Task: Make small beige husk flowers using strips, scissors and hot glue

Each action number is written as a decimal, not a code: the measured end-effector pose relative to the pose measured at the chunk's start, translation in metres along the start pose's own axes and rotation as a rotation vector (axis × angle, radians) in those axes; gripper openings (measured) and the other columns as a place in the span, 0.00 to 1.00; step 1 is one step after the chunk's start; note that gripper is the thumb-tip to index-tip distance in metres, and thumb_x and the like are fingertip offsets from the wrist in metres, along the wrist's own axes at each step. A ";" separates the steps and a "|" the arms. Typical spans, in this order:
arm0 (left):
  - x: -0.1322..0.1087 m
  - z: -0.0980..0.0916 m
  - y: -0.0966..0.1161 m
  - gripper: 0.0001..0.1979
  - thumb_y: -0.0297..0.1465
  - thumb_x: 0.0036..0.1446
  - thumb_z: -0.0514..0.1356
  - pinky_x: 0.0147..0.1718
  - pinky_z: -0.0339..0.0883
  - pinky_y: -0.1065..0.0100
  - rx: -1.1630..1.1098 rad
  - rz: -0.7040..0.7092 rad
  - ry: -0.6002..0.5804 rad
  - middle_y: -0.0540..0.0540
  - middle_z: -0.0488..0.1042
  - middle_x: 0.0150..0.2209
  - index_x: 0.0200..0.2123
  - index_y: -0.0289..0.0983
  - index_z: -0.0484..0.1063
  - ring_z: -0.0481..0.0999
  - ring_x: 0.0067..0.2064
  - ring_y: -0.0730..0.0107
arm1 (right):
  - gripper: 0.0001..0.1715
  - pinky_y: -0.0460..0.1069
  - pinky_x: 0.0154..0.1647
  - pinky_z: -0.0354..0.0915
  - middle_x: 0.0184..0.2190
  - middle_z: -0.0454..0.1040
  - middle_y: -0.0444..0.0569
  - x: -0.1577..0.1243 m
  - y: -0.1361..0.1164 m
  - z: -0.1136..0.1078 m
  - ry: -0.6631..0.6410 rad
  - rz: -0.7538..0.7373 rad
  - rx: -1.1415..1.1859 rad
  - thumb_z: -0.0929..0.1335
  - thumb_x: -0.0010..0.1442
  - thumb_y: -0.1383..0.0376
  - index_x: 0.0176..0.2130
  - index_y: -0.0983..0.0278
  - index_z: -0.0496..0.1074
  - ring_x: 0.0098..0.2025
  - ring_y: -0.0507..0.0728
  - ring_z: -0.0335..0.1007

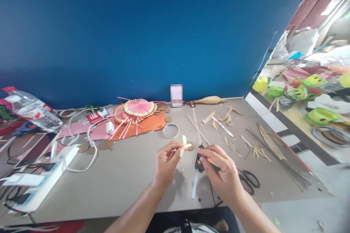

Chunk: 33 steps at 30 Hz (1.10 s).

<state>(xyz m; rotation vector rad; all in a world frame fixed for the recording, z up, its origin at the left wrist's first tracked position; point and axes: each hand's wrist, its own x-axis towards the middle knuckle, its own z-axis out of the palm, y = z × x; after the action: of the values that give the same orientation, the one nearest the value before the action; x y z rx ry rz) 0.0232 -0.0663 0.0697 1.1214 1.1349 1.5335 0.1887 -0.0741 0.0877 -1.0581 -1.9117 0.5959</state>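
Note:
My left hand (pixel 167 161) pinches a small pale-yellow flower (pixel 184 145) made of thin, petal-like strips and holds it up over the table. To its right, my right hand (pixel 221 165) is closed, thumb and fingertips together; what they hold, if anything, is too small to make out. Behind and below those fingers lies a black glue gun (pixel 200 164), partly hidden, with a translucent glue stick (pixel 195 185) pointing toward me. Black-handled scissors (pixel 249 182) rest beside my right wrist.
Dried husk pieces (pixel 228 115) and thin wires (pixel 284 165) lie at the right. Pink paper fans (pixel 140 108), a metal ring (pixel 171 131) and small brown discs are at back left. A power strip (pixel 43 182) with cables and a plastic bottle (pixel 32 109) occupy the far left. A blue panel (pixel 164 36) borders the table's back.

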 end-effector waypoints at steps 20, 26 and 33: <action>-0.007 0.001 -0.001 0.03 0.29 0.47 0.61 0.28 0.62 0.71 0.060 0.122 -0.049 0.48 0.72 0.25 0.25 0.36 0.74 0.68 0.29 0.72 | 0.14 0.47 0.33 0.64 0.30 0.70 0.48 0.006 -0.018 0.011 0.030 -0.040 0.140 0.61 0.57 0.70 0.40 0.61 0.73 0.31 0.52 0.67; -0.008 0.005 0.004 0.05 0.32 0.45 0.63 0.27 0.63 0.71 0.008 0.066 -0.002 0.47 0.73 0.26 0.25 0.36 0.75 0.69 0.28 0.72 | 0.15 0.47 0.32 0.65 0.31 0.71 0.49 0.004 -0.017 0.014 0.079 -0.012 0.128 0.61 0.57 0.70 0.41 0.61 0.73 0.31 0.52 0.68; -0.009 0.005 0.000 0.03 0.30 0.46 0.62 0.30 0.63 0.71 0.025 0.052 -0.011 0.47 0.72 0.26 0.25 0.36 0.75 0.69 0.30 0.72 | 0.13 0.48 0.34 0.64 0.31 0.71 0.49 0.004 -0.016 0.016 0.057 -0.017 0.121 0.62 0.56 0.71 0.38 0.61 0.72 0.32 0.53 0.68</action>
<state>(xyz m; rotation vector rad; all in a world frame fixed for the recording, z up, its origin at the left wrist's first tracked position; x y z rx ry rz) 0.0296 -0.0740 0.0691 1.1832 1.1280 1.5553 0.1667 -0.0796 0.0924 -0.9703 -1.8101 0.6567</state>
